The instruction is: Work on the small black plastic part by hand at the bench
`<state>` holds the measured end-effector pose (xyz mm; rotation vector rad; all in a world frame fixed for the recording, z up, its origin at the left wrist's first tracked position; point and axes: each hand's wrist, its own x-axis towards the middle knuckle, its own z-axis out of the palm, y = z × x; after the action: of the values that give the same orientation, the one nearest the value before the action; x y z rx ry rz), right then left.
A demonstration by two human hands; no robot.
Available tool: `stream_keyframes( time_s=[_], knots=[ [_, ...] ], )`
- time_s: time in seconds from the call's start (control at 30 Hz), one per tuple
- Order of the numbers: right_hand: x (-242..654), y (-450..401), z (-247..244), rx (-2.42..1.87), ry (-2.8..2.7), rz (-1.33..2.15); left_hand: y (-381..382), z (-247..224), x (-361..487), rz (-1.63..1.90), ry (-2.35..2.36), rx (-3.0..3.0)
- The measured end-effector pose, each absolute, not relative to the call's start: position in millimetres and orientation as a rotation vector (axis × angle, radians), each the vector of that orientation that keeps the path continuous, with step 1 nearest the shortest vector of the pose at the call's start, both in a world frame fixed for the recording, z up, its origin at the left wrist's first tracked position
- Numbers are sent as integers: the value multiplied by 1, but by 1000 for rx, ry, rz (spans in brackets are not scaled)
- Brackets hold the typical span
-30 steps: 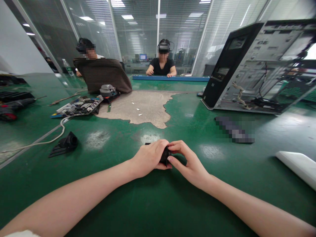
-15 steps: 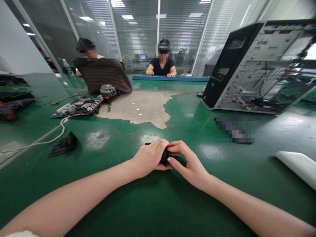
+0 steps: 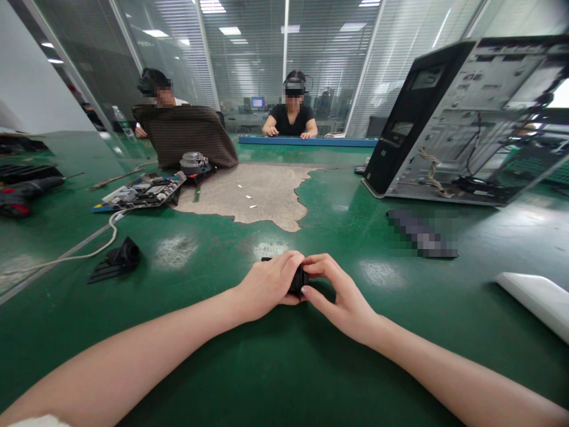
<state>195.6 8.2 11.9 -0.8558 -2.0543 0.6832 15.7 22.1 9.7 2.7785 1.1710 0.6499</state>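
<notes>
A small black part (image 3: 297,283) is held between my two hands just above the green tabletop, mostly covered by my fingers. My left hand (image 3: 271,280) wraps over it from the left, thumb side up. From the right, the thumb and fingers of my right hand (image 3: 340,290) pinch its near edge, curved around it. The part's exact kind cannot be made out. Off to the left lies a black plastic piece (image 3: 123,256) with a ring-shaped end and flat prongs, apart from both hands.
An open computer case (image 3: 418,130) stands at the right, with a dark blurred-out slab (image 3: 420,234) before it and a white object (image 3: 536,296) nearer. At left are a circuit board (image 3: 146,193), a pale cable (image 3: 89,256) and a draped brown cloth (image 3: 184,136). Two people sit across the table.
My right thumb and fingertips have shifted very slightly against the black part. Both arms and everything else on the table stay where they were.
</notes>
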Motion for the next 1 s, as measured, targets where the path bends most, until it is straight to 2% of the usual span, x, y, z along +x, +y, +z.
stream_keyframes(
  time_s=[0.33,0.63,1.0],
  knots=[
    [194,11,8,-944,-1962,1034,23,9,16,647,1193,2759],
    [195,8,11,-853,-2072,671,22,10,16,638,1179,2784],
    [195,8,9,-923,-1999,964,22,11,17,621,1222,2769]
  ],
)
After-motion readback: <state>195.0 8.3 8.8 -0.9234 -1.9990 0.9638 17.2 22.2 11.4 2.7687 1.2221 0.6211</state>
